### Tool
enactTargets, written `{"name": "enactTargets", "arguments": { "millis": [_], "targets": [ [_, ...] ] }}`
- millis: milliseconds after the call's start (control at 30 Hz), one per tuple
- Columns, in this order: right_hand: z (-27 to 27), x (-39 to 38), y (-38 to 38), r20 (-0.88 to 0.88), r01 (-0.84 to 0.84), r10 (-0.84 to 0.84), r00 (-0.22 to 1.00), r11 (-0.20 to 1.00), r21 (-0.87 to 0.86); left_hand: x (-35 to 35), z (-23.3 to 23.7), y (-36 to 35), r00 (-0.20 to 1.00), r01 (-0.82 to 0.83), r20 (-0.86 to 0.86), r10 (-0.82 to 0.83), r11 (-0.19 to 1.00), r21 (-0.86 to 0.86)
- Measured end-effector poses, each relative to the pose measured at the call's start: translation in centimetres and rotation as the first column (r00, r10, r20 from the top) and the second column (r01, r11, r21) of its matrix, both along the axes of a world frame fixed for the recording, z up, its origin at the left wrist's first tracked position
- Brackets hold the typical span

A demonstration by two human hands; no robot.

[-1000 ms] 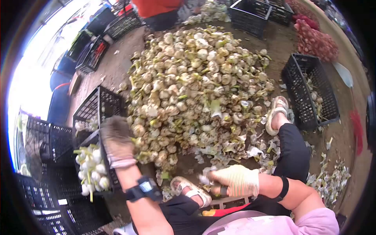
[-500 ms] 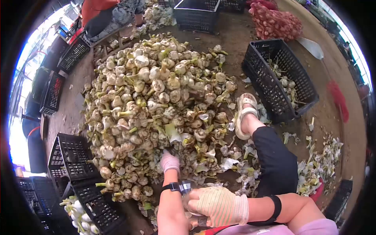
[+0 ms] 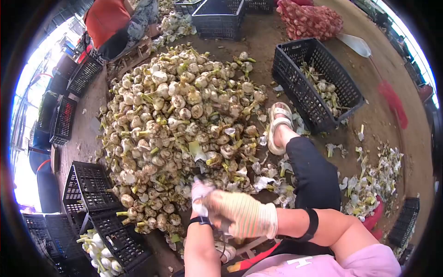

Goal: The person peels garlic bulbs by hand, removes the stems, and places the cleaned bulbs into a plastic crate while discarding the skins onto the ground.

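A large heap of soiled garlic bulbs [image 3: 161,120] with short stems fills the middle of the view. At the heap's lower edge is my left hand [image 3: 201,191], in a pale glove; its fingers are mostly hidden behind a dark object and my other hand. My right hand [image 3: 244,213], in a striped glove, crosses over the left wrist. Its fingers are curled but smeared by motion, and whatever lies in them cannot be made out. A cut pale-green stem piece [image 3: 197,151] lies on the heap just ahead of my left hand.
A black crate [image 3: 318,87] with some bulbs stands beyond my sandalled foot [image 3: 279,124]. Other crates [image 3: 94,187] stand at the left, one beside peeled white bulbs [image 3: 102,256]. A red net sack [image 3: 309,22] is at the back. Another person [image 3: 108,23] sits upper left. Peelings [image 3: 374,184] litter the right.
The view has shifted, so the foot, right crate and sack appear further left. My right hand has moved up and left, now over my left wrist.
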State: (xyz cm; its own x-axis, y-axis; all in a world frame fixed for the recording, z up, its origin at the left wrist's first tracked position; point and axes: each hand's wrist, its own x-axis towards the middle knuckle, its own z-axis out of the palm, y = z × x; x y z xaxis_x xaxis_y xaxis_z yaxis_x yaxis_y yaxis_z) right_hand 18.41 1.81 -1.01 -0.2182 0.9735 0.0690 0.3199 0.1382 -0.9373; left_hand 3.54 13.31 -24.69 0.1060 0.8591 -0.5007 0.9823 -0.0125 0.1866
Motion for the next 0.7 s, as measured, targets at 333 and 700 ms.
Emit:
{"name": "enactTargets", "arguments": {
  "millis": [333, 700],
  "targets": [
    [1.0, -0.7, -0.7, -0.765, -0.12, -0.499, 0.409, 0.801, -0.586, -2.0, 23.7, -7.5, -0.114, -0.233, 0.902, 0.416, 0.872, -0.431],
    [3.3, -1.2, -3.1, -0.781, -0.308, -0.169, 0.601, 0.853, -0.421, -3.3, 27.6, -14.1, 0.614, -0.017, 0.591, -0.523, 0.74, 0.672]
  ]
}}
